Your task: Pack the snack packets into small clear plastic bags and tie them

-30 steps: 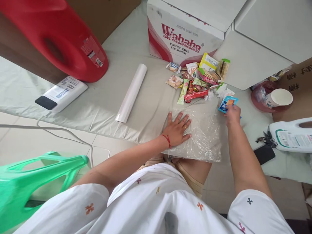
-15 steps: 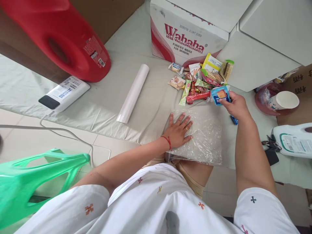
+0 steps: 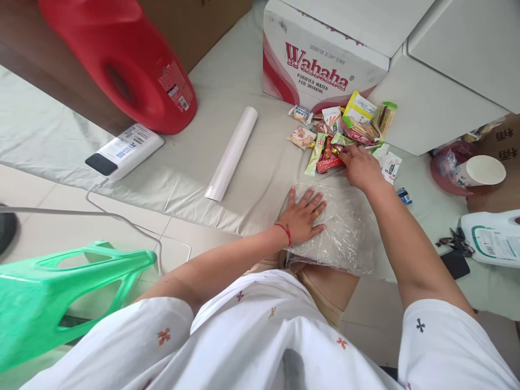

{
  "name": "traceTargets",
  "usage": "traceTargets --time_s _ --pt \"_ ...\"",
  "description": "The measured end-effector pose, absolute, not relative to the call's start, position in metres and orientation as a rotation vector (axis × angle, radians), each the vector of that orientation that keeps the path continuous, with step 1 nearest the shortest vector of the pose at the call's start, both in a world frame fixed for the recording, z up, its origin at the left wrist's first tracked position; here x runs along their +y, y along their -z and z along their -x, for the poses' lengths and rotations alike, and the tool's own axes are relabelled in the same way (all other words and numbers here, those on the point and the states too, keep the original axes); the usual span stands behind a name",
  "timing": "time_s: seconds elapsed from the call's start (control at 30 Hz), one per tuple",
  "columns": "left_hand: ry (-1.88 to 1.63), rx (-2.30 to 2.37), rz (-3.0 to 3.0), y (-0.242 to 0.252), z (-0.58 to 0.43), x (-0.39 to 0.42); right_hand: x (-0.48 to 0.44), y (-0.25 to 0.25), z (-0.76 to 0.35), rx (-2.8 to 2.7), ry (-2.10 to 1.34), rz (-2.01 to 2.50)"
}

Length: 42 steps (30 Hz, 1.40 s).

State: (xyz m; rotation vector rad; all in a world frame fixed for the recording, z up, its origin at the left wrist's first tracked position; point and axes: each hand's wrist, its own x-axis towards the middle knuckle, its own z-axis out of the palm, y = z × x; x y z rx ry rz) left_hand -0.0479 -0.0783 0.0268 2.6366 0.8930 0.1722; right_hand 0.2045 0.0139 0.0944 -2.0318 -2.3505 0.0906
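Your left hand (image 3: 303, 216) lies splayed flat on the crinkled clear plastic bag (image 3: 351, 233).
Your right hand (image 3: 359, 168) is among the colourful wrapped snacks (image 3: 325, 154), grasp unclear; none visibly bagged yet.

Clear bag (image 3: 349, 233) and snack pile (image 3: 345, 132), right of the frame's centre.
The bag is thin, crinkled and see-through, lying flat on the pale cloth with its near edge hanging over the cloth's edge; the left hand (image 3: 303, 216) lies spread on its left part. Just above it the snacks lie in a loose heap of small wrapped packets: a long red bar (image 3: 327, 162), a green stick (image 3: 316, 154) and a yellow packet (image 3: 359, 107) at the top. The right hand (image 3: 359, 168) rests on the heap's lower edge.
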Motion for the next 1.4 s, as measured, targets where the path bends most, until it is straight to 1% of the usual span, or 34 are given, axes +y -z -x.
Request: traceTargets --time_s 0.13,0.23,0.33,0.5,0.57,0.63,0.73,0.8,0.9,1.0,1.1,1.33,1.4 --pt "-0.189 0.88 -2.634 -0.026 0.048 -0.078 0.002 -0.089 -0.2 -2.282 -0.036 2.154" --pt "-0.208 0.867 -2.633 -0.025 0.048 -0.078 0.001 -0.09 -0.192 -1.981 -0.106 2.303" --pt "-0.22 0.868 -2.621 -0.025 0.048 -0.078 0.014 -0.082 -0.159 -1.712 -0.194 2.412" --pt "-0.242 0.859 -2.627 -0.024 0.049 -0.078 0.047 -0.059 -0.088 -1.525 -0.02 2.504" --pt "-0.246 0.855 -2.631 -0.024 0.05 -0.079 0.055 -0.058 -0.079 -1.479 -0.028 2.558" --pt "-0.256 0.857 -2.635 -0.023 0.049 -0.079 0.054 -0.063 -0.085 -1.489 -0.119 2.558" --pt "-0.27 0.87 -2.633 -0.022 0.048 -0.079 0.03 -0.081 -0.113 -1.556 -0.351 2.446" --pt "-0.262 0.877 -2.62 -0.022 0.047 -0.079 -0.004 -0.095 -0.133 -1.557 -0.504 2.35" --pt "-0.258 0.891 -2.593 -0.023 0.047 -0.078 -0.074 -0.107 -0.151 -1.361 -0.654 2.307" --pt "-0.28 0.918 -2.561 -0.026 0.048 -0.078 -0.135 -0.103 -0.149 -1.177 -0.805 2.313" --pt "-0.298 0.948 -2.53 -0.029 0.049 -0.078 -0.16 -0.09 -0.134 -1.156 -0.808 2.371" --pt "-0.28 0.943 -2.558 -0.026 0.049 -0.076 -0.144 -0.082 -0.114 -1.425 -0.565 2.604" --pt "-0.277 0.936 -2.561 -0.025 0.049 -0.076 -0.148 -0.082 -0.118 -1.43 -0.555 2.616"
